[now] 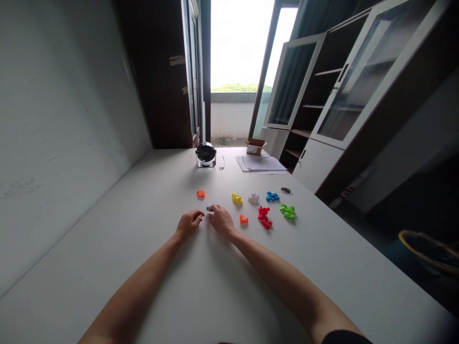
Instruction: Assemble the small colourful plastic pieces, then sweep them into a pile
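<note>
Red pieces (pixel 263 218) and green pieces (pixel 288 210) already lie grouped; the right hand (pixel 221 220) seemingly pinches a blue piece (pixel 208 209), not yet set down; the left hand's (pixel 190 223) finger closure I cannot tell.

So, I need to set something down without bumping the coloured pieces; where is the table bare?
The table is bare on the left, between the wall and the left hand, and nearer, between the left forearm and right forearm. It's crowded right of the right hand, from the yellow pieces to the green pieces.
</note>
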`<action>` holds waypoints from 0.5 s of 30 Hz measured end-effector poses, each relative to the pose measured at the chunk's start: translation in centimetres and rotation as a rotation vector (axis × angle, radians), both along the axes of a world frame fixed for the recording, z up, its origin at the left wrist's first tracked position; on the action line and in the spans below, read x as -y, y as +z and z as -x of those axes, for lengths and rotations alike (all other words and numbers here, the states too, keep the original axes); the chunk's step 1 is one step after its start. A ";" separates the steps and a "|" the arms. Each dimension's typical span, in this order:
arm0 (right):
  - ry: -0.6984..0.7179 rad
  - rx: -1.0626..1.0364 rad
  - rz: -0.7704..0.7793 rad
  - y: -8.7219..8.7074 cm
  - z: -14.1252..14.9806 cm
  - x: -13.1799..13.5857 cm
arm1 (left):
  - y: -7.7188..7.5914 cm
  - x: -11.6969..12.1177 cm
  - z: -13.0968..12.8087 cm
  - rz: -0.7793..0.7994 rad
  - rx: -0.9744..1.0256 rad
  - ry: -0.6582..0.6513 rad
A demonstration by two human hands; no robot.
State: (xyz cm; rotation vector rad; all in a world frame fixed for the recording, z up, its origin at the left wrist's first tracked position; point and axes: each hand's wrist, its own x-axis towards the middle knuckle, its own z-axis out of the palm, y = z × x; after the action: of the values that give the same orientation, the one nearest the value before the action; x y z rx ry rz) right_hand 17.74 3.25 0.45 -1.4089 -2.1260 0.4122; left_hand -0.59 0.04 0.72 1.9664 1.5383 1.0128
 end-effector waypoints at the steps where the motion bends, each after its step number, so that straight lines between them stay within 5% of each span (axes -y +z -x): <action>1: 0.000 -0.077 0.034 -0.1 -0.3 0.5 | 0.1 0.1 0.0 0.001 -0.009 0.001; 7: 0.071 -0.441 0.121 -0.7 -1.7 2.5 | 0.8 0.8 -0.6 -0.035 -0.077 -0.043; 15: 0.127 -0.607 0.236 -0.5 -1.7 2.6 | 1.3 1.4 -1.1 -0.056 -0.068 -0.104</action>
State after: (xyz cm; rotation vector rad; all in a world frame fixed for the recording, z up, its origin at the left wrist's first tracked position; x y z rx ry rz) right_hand 19.44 0.69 -0.07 -1.0810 -1.7022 1.0253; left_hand 0.50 -1.33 2.00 2.1158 1.4407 0.9651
